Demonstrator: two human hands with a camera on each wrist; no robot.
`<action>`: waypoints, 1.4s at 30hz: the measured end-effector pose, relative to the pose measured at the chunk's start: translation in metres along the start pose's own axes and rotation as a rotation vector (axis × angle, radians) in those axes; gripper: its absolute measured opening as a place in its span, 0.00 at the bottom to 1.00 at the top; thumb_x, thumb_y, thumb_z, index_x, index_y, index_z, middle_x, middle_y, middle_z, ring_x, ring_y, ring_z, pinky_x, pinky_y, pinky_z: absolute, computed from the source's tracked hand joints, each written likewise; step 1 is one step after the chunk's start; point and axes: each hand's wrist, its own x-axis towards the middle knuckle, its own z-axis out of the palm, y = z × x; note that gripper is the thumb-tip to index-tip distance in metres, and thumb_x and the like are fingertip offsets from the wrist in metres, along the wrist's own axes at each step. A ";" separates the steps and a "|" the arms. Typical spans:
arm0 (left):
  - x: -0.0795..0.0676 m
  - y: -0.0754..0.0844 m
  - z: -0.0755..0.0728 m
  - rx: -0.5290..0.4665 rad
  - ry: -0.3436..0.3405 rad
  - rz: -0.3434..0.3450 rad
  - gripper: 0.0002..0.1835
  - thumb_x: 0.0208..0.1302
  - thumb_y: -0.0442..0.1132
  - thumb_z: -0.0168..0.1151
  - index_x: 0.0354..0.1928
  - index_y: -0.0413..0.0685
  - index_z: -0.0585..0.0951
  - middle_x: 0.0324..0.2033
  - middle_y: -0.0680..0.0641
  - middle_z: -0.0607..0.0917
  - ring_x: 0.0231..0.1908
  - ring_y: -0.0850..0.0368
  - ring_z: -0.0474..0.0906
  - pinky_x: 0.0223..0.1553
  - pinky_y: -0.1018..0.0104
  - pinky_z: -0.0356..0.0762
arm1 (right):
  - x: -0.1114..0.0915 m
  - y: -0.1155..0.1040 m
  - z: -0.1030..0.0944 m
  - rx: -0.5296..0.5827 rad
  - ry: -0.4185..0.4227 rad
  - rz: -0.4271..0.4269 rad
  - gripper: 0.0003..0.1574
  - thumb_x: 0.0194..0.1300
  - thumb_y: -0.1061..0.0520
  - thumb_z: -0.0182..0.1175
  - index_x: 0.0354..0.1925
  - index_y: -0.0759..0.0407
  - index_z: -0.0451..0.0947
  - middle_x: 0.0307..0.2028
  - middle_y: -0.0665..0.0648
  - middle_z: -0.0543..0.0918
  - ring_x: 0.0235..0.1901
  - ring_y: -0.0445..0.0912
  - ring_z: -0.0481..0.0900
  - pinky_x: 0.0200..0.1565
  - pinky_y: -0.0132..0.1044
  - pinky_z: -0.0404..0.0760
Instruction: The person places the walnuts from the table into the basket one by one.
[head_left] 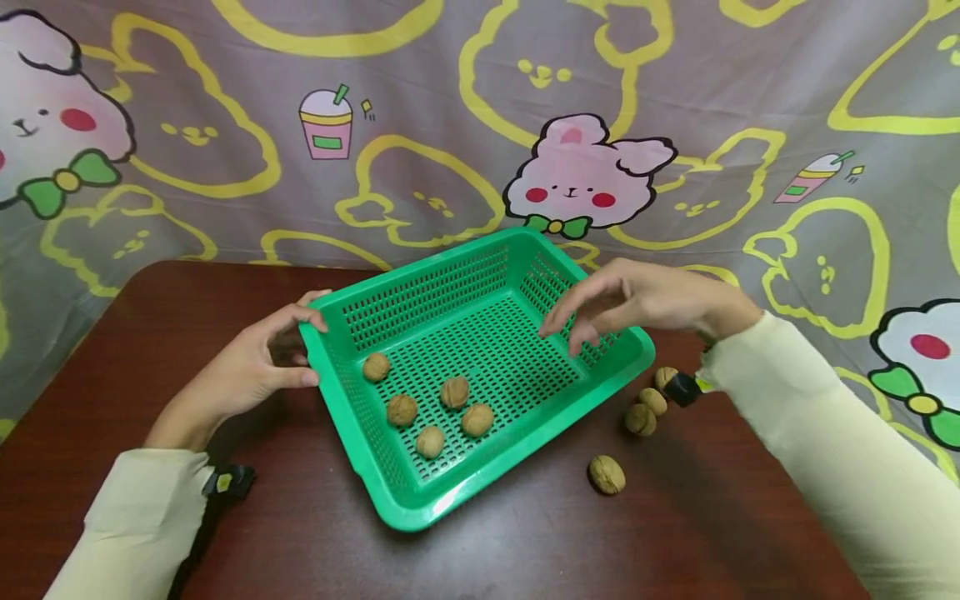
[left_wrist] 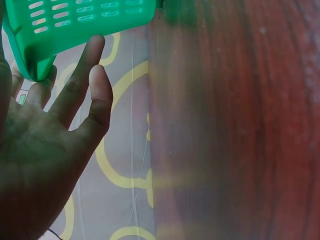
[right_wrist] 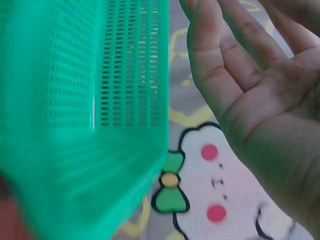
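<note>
A green plastic basket (head_left: 480,333) with slotted walls and floor stands on the table in the head view. Several walnuts (head_left: 454,392) lie inside it, toward its left end. At that end my left hand (head_left: 243,367) holds the rim, with fingers over the edge and the thumb low on the outer side. The left wrist view shows this hand's palm, some of its fingers behind the basket's rim (left_wrist: 37,70). Above the basket's right part hovers my right hand (head_left: 630,300), fingers loosely bent and nothing in them. The right wrist view has its palm (right_wrist: 270,110) beside the basket wall.
Several more walnuts (head_left: 641,419) are on the table to the right of the basket; one walnut (head_left: 607,474) lies nearer the front. Brown wooden tabletop (head_left: 300,533) surrounds the basket. A patterned cloth (head_left: 420,100) hangs behind the table.
</note>
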 end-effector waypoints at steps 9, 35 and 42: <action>-0.004 0.002 -0.007 0.016 0.001 0.005 0.27 0.59 0.26 0.75 0.56 0.44 0.73 0.80 0.53 0.61 0.48 0.64 0.81 0.46 0.73 0.78 | -0.079 0.024 0.051 0.103 0.113 -0.209 0.25 0.71 0.81 0.49 0.61 0.71 0.78 0.61 0.61 0.83 0.51 0.51 0.88 0.51 0.41 0.87; -0.002 0.000 -0.001 -0.004 -0.019 -0.005 0.26 0.59 0.30 0.77 0.55 0.42 0.73 0.80 0.39 0.59 0.53 0.63 0.80 0.46 0.69 0.81 | -0.090 0.131 0.155 0.316 0.309 -0.093 0.24 0.70 0.75 0.56 0.63 0.71 0.75 0.64 0.47 0.81 0.33 0.45 0.89 0.36 0.43 0.89; -0.002 -0.001 -0.002 -0.021 -0.016 0.008 0.26 0.58 0.29 0.76 0.55 0.42 0.73 0.80 0.41 0.59 0.50 0.62 0.82 0.45 0.69 0.80 | -0.088 0.134 0.161 0.261 0.350 -0.052 0.24 0.70 0.74 0.57 0.62 0.66 0.77 0.61 0.44 0.81 0.34 0.41 0.88 0.34 0.34 0.85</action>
